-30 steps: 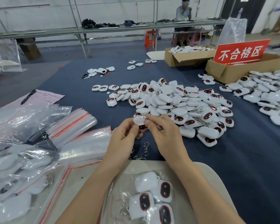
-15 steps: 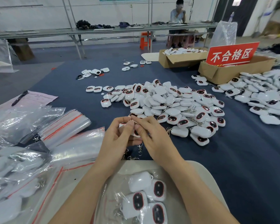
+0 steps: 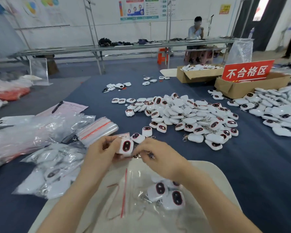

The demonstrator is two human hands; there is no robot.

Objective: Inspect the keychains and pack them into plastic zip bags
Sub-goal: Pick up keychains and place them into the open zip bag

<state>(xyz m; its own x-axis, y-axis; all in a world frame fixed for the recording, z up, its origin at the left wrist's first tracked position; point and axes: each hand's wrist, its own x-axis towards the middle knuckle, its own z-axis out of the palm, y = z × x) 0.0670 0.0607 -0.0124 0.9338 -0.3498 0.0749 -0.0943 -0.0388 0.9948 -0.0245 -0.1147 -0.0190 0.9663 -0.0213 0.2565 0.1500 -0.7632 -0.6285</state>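
Your left hand [image 3: 100, 153] gripped a white keychain [image 3: 126, 146] between thumb and curled fingers, its dark oval face turned towards you. Your right hand [image 3: 158, 157] sat just beside it, fingers curled at the metal clasp [image 3: 138, 155] under the keychain; blur kept me from telling whether it pinched anything. Both hands hovered over the far edge of the open zip bag [image 3: 134, 199], which held packed keychains [image 3: 160, 190]. A second earlier both hands' fingertips met on the keychain, white back showing; you had since turned it face-up and lowered it nearer the bag.
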